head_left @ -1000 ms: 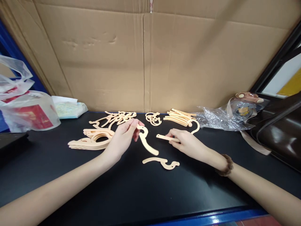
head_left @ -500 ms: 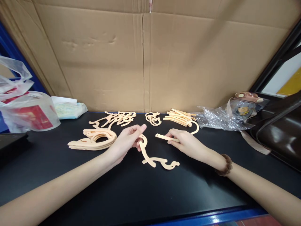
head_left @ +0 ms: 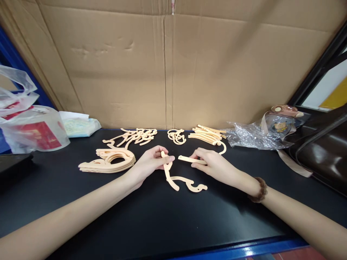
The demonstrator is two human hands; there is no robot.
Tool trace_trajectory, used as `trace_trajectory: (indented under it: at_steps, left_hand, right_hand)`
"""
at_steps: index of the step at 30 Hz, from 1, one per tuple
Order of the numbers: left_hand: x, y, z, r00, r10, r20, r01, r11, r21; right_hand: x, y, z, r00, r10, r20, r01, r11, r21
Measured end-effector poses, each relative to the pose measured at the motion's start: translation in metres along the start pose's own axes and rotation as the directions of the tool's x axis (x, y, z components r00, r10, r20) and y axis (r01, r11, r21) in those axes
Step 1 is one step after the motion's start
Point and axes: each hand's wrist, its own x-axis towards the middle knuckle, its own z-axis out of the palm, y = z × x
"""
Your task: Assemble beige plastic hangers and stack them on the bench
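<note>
Black tabletop [head_left: 162, 224], cardboard sheet [head_left: 162, 65] standing behind it.

Left hand [head_left: 150, 164] – thumb and forefinger pinch the upper end of a curved wooden piece [head_left: 168, 176]. The piece hangs slanted down toward the table. Its lower tip sits at or on the surface, just beside a scrolled wooden piece [head_left: 191, 185] that lies flat there; cannot tell whether the two touch.

Right hand [head_left: 211, 163] – fingers closed on one end of a straight wooden strip [head_left: 187, 159], held roughly level, its free end pointing toward the left hand. Strip tip and the left fingertips are near each other but apart. A brown hair tie [head_left: 259, 189] sits on the right wrist.

Around the hands:
- stack of arched wooden pieces [head_left: 111, 160], left of the left hand
- loose spread of thin curly pieces [head_left: 135, 135] farther back
- small cluster of ringed pieces [head_left: 176, 136] at centre back
- bundle of wooden strips [head_left: 207, 134] behind the right hand
- crumpled clear wrap [head_left: 249, 137] to the right, beside a dark bag [head_left: 320, 151]
- plastic bag with red print [head_left: 32, 130] and a pale packet [head_left: 78, 124] at far left
</note>
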Motion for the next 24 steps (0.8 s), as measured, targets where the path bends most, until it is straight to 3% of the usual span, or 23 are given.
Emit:
trace_trajectory:
  at_steps: [14,21,24]
  left_hand:
    - [-0.0015,-0.0024,0.0075,0.991,-0.037,-0.126,0.046,0.997,0.064]
    - [0.0038,-0.0032,0.0039,0.992,-0.096,0.086,0.068,0.956,0.284]
    - [0.0037,-0.0039,0.0030,0.995,-0.075,0.065,0.031,0.860,0.510]
  right_hand:
    - [0.0003,-0.0020,0.0023,1.000,0.001,0.025,-0.001,1.000,-0.006]
    - [0.0002,-0.0034,0.0017,0.999,-0.016,0.042,0.017,1.000,-0.023]
    - [0.0005,-0.0032,0.0024,0.998,-0.034,0.046,0.035,0.999,-0.028]
